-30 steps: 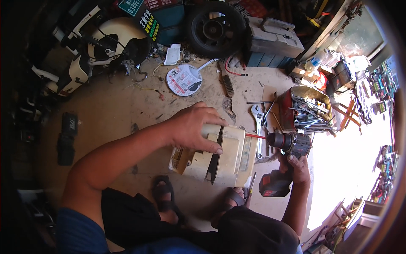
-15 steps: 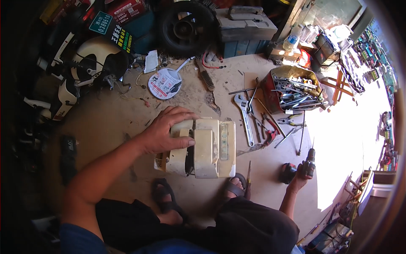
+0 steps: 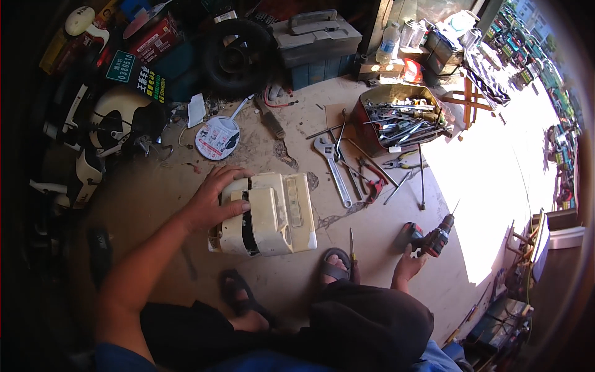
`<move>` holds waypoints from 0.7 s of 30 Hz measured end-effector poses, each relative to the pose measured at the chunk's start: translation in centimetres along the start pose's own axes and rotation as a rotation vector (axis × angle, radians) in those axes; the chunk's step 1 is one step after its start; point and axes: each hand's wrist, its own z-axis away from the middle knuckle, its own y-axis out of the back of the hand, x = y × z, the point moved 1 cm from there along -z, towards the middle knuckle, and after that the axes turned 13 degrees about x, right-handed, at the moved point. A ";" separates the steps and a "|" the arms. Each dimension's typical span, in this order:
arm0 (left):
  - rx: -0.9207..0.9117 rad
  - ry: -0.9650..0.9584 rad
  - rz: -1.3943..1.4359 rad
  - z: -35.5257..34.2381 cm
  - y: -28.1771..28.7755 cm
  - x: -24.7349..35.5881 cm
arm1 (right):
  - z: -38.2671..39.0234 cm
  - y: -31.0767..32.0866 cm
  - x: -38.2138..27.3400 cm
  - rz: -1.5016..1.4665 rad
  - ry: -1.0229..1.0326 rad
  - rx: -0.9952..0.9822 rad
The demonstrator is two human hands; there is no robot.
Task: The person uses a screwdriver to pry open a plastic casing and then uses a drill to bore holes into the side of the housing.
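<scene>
The left hand (image 3: pixel 217 199) grasps the left end of a boxy, cream plastic housing (image 3: pixel 269 214), its thumb lying by the dark slot across the top; the housing sits just ahead of two dark sandals (image 3: pixel 335 265), though whether its underside touches the floor is unclear. Well to the right of the housing, the right hand (image 3: pixel 408 265) is wrapped around a black-and-red cordless drill (image 3: pixel 436 238), bit aimed away. Beyond the housing's right side lie a silver adjustable wrench (image 3: pixel 334 173) and an open, red-sided toolbox (image 3: pixel 361 128); beyond its left, a round white hand fan (image 3: pixel 217 137).
</scene>
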 end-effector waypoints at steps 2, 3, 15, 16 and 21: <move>0.035 -0.028 -0.051 0.1 -0.3 0.2 | 4.5 1.8 -0.5 -0.005 -0.187 -0.139; 0.026 -0.033 -0.052 -0.2 -0.5 0.6 | 6.6 2.5 -0.6 -0.006 -0.140 -0.279; 0.048 -0.054 -0.035 0.0 -0.7 -0.3 | 5.2 -10.3 -18.4 -0.198 0.560 -0.645; 0.050 -0.074 -0.062 -0.2 -0.8 -0.4 | 4.8 -11.3 -19.1 -0.178 0.594 -0.605; 0.064 -0.058 -0.063 0.4 -0.7 -0.3 | 4.8 -13.0 -19.5 -0.158 0.619 -0.584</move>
